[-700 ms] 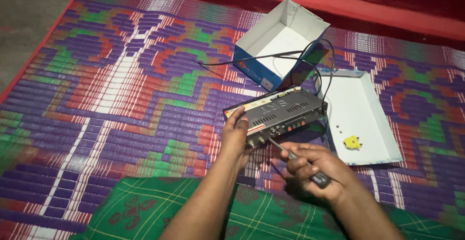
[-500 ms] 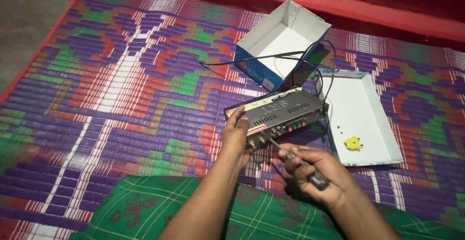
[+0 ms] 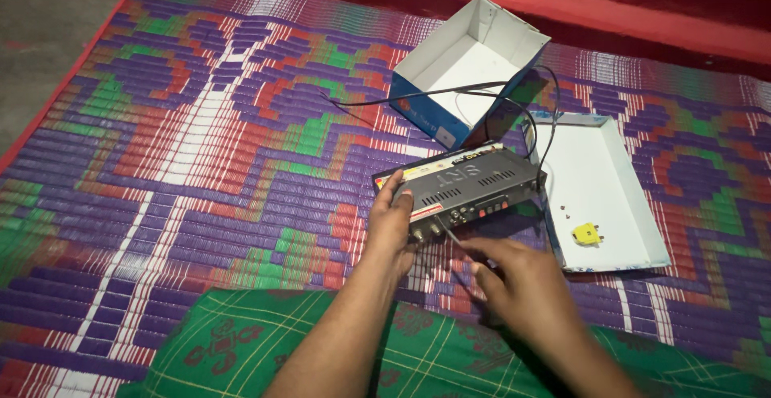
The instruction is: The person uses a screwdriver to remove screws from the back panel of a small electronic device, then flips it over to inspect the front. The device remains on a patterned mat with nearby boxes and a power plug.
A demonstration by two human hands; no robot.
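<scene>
Head view: the grey metal amplifier box (image 3: 459, 187) lies on the woven purple-and-red patterned mat (image 3: 201, 165), long axis running left to right and tilted up toward the right. My left hand (image 3: 391, 225) is clamped on its near-left corner. My right hand (image 3: 514, 281) sits just below the front panel, fingers closed round a thin screwdriver (image 3: 451, 237) pointing up-left at the knobs. The right hand is blurred.

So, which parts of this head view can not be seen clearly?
- Right hand: motion-blurred; the thin tool in it cannot be identified.
- Knobs on the front of the amplifier unit: too small, partly behind the left hand.
- Tiny dark bits in the white box lid: too small to identify.
- Both forearms: cut off by the bottom edge.
</scene>
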